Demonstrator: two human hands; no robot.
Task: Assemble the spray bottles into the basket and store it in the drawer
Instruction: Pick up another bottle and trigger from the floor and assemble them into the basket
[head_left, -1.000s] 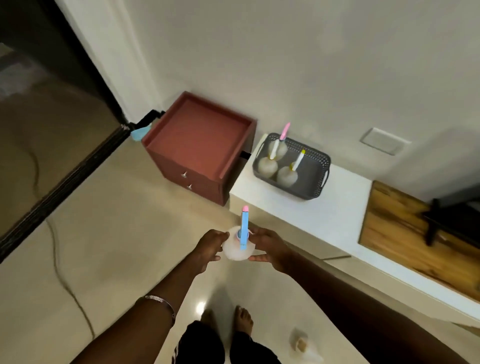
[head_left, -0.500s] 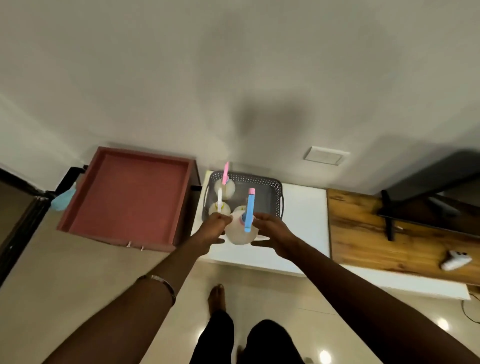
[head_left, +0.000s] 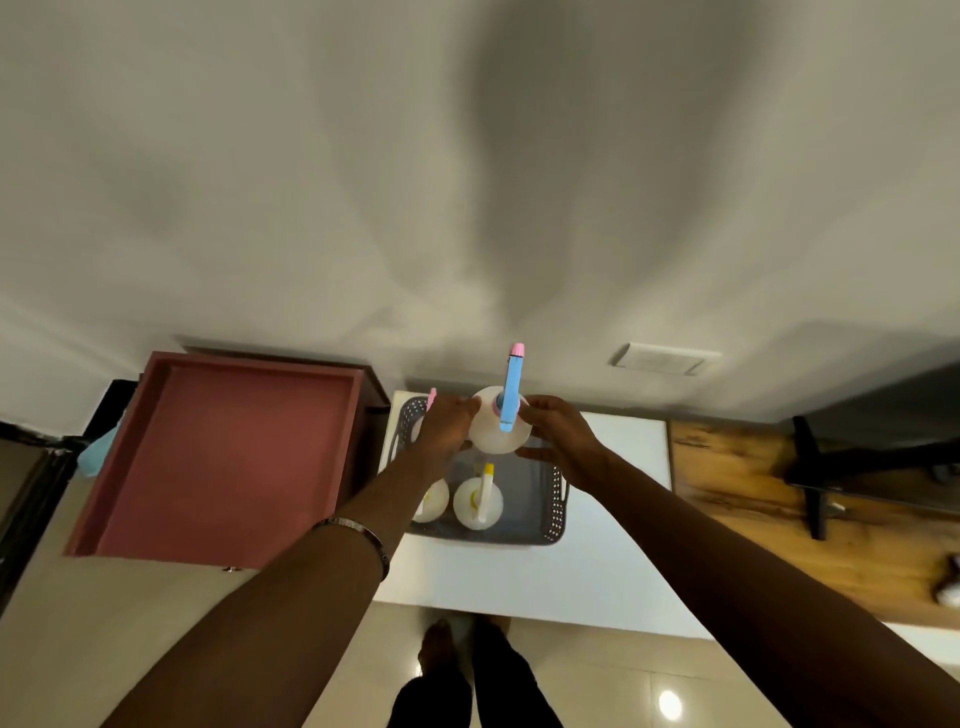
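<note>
Bottle (head_left: 500, 432), round, white, blue sprayer (head_left: 511, 392)

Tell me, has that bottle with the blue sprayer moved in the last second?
Yes. The blue-sprayer bottle, held by the left hand and right hand, went from out over the floor to above the grey basket.

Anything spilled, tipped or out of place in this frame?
Nothing stands out. Both hands, left hand and right hand, hold the blue-topped spray bottle upright above the grey basket, where the yellow-topped bottle stands upright. No spill is visible on the white shelf.
</note>
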